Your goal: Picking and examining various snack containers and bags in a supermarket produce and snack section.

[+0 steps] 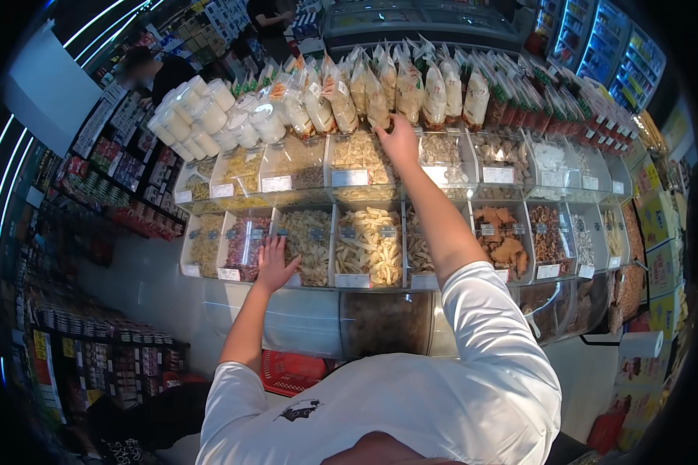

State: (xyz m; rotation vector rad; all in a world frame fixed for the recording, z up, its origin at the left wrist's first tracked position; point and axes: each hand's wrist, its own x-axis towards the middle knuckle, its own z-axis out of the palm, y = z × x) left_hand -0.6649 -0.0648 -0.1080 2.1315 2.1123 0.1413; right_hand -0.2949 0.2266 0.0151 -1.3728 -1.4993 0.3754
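My right hand (399, 142) reaches across the bins to the row of bags on top. Its thumb and fingers pinch the lower edge of a clear plastic bag (377, 100) of pale dried food. My left hand (275, 264) lies with fingers spread on the clear lid over the front bins, between a bin of pinkish dried pieces (246, 235) and a bin of greenish-beige dried pieces (305, 232). A bin of pale dried strips (369, 241) is in front of me. Behind it sits a bin of pale dried slices (358, 152), below the pinched bag.
White-lidded tubs (200, 113) are stacked at the back left, and red-filled packs (535, 102) line the back right. A red basket (294, 372) is below the bins. One person (171, 75) is at the far left, another (270, 20) beyond the display. Packed shelves (122, 139) stand left.
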